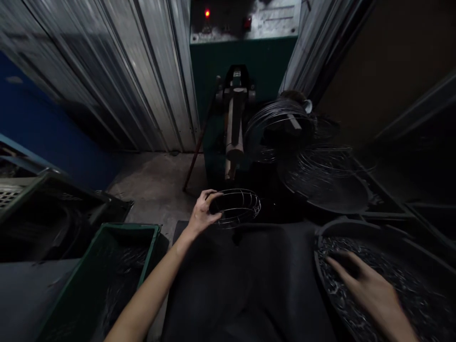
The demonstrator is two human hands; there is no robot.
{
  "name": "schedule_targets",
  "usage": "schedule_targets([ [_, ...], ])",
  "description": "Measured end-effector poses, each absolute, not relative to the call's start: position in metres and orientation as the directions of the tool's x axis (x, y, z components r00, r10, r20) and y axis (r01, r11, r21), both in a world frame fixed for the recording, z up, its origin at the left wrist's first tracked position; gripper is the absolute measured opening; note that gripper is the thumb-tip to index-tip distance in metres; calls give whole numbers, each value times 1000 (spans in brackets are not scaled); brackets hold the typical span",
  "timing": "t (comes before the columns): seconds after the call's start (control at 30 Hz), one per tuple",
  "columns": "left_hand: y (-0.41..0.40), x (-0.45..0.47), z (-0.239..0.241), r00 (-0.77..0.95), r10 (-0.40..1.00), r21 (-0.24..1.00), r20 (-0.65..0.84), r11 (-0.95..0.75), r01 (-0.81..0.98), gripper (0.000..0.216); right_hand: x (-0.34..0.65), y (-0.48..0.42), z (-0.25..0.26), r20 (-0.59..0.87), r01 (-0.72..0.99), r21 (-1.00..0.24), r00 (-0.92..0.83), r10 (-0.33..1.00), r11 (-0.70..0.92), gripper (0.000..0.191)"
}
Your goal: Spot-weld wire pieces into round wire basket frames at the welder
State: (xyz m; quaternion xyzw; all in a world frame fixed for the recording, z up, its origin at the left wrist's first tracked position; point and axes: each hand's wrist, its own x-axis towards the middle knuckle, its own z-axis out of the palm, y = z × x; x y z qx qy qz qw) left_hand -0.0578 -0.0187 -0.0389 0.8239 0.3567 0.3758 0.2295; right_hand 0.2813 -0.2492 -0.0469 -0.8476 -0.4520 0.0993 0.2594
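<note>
Closest to my view, my right hand (370, 289) lay low in the frame over a dark round metal tray (316, 256) filled with small shiny metal pieces (409, 280). Its fingers were spread and resting on the heap. The hand was blurred, but I saw nothing pinched between the fingers, so I judged that no piece had been picked up yet.

My left hand (203, 213) reached forward across the dark cloth-covered desk (249, 275), clamped on the near rim of a round thin-wire cage frame (253, 207). The frame sat at the far edge of the desk, just in front of the green machine with a long projecting arm (235, 123), and apart from it. A small red lamp (207, 13) glowed on the machine's panel.

The frame already showed hoops joined by ribs, so I took the shaping as largely done. It was not on the arm, so work there seemed left to do.

A heap of dark wire hoops (320, 161) lay right of the machine; whether finished or raw, I could not tell. A green plastic crate (128, 228) stood at my left.
</note>
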Motion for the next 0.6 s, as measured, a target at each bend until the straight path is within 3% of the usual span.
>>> schedule_targets([
  [0.1,-19,-49,-34,537,733,609,417,-664,434,53,219,-182,-1,40,544,-833,243,969,-103,34],
  [0.2,-21,-46,-26,586,709,585,392,-684,436,55,173,-130,17,98,510,-853,-47,994,108,25],
  [0.27,-21,-48,-20,591,709,597,383,-679,428,56,157,-107,14,240,664,-704,-113,964,253,24],
  [0.33,-21,-51,-17,581,713,619,393,-672,406,56,151,-94,3,379,831,-421,-202,903,363,30],
  [0.43,-19,-56,-19,548,726,664,415,-654,364,57,150,-84,-9,492,890,-48,-374,786,453,30],
  [0.6,-12,-57,-30,504,738,710,449,-637,300,56,153,-77,-8,602,818,188,-533,594,543,21],
])
